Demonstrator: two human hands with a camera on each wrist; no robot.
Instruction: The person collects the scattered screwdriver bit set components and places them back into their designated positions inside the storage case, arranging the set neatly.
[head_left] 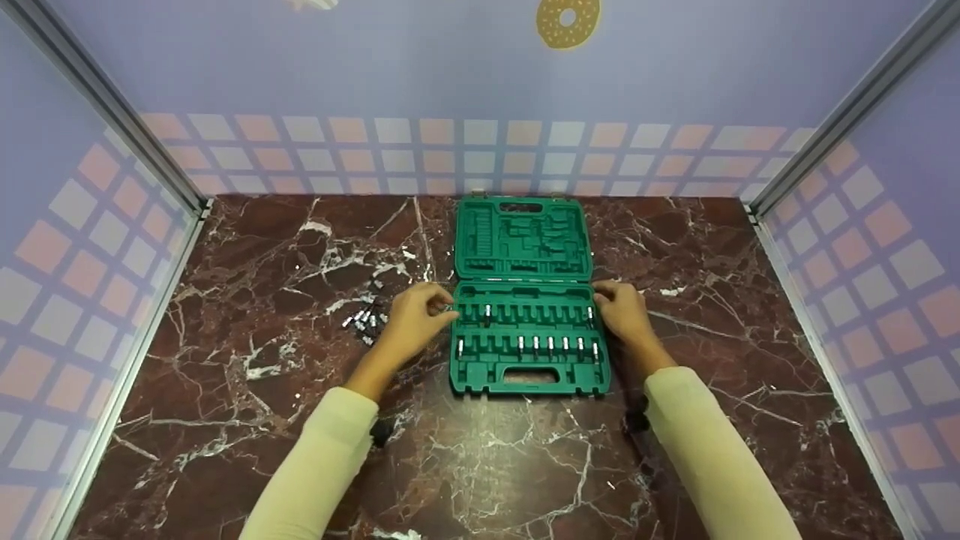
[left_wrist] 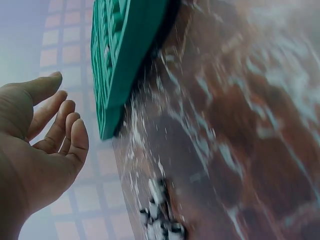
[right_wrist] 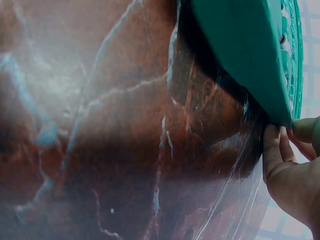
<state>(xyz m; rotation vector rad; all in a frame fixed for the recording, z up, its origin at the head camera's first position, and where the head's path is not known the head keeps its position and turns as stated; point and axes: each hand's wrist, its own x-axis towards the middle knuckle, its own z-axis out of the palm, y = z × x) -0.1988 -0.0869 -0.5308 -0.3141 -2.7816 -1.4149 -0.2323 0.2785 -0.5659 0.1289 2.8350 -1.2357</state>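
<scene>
Your right hand (head_left: 621,311) grips the green socket case (head_left: 525,289), long axis pointing forward; your relaxed left hand (head_left: 415,315) holds nothing.

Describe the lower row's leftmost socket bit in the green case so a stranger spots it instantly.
On the marbled table, find the open green case, then the near half's lower row. The silver-topped socket bit sits at its left end. Empty slots separate it from six other bits grouped rightward.
</scene>
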